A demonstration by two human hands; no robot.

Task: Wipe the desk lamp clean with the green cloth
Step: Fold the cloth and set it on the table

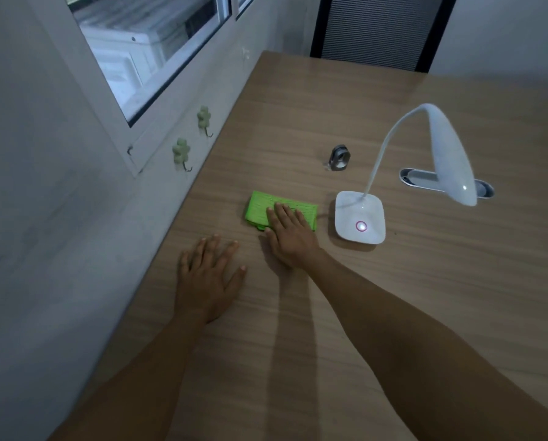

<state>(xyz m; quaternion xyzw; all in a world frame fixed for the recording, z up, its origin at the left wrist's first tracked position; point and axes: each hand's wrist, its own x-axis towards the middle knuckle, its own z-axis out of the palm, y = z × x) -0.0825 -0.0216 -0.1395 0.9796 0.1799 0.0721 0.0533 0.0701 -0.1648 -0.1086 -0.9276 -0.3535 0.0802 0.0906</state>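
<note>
Fingers (285, 214) of the right hand (290, 237) lie flat and close together on the green cloth (260, 208), folded near the desk's (298, 106) left edge, not yet gripping it. Left hand (207, 278) rests spread and empty near that edge. Desk lamp (360, 218) stands just right of the cloth. Pickup is the step in hand; next, pinch and lift the cloth. No legible writing.

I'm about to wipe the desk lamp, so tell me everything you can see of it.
The desk lamp is glossy white, plastic by its look. Its rounded square base sits flat on the wooden desk, with a pink-ringed button on top. A thin bent neck arches to a long tapered head pointing down. Nothing touches it; the green cloth lies left of it.
</note>
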